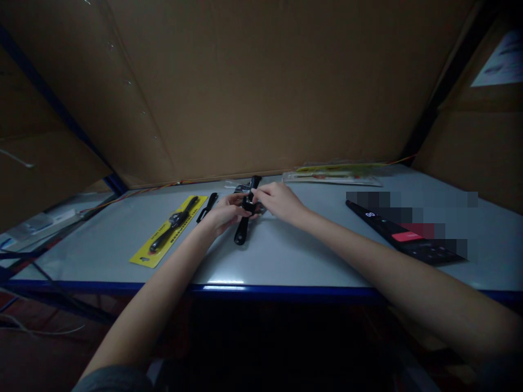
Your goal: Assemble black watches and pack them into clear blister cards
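A black spokeshave [242,231] with two long handles is held above the middle of the table, one handle slanting toward me and the other away. My left hand [225,213] is closed around its middle from the left. My right hand [280,200] pinches at the middle from the right, thumb and fingertips near a small part there; what the fingertips grip is too small to make out. Left of my left hand lies a slim black piece [208,206]. A small dark item [242,188] sits just behind the hands, partly covered.
To the left, a yellow card [143,253] carries another black spokeshave [178,219]. Flat clear packaging [333,178] lies along the cardboard back wall [261,92]. A dark package with a red patch [407,236], partly pixelated, rests at right. The table has a blue front edge [281,292].
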A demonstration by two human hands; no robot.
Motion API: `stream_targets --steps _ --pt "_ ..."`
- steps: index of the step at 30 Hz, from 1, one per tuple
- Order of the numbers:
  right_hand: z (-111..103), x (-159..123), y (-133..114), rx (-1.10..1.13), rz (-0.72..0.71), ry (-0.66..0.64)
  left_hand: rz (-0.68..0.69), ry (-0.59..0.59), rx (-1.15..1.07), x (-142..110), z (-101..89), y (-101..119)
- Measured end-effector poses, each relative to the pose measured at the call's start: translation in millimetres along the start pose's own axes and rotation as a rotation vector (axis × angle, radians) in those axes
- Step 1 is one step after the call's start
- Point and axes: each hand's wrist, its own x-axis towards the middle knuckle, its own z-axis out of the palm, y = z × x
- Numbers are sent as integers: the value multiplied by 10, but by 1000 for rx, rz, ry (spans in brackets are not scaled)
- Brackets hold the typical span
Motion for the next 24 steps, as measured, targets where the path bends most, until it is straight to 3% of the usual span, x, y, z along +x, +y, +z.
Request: stream_targets --steps 7,17,24 --pt "20 -8 -55 184 3 -111 25 12 1 20 -34 -7" --pt "-44 -23 -67 -117 -10 -45 -2 5 -14 -2 4 8" --pt "0 -12 -42 -39 -9 -75 4 9 -13 -17 8 33"
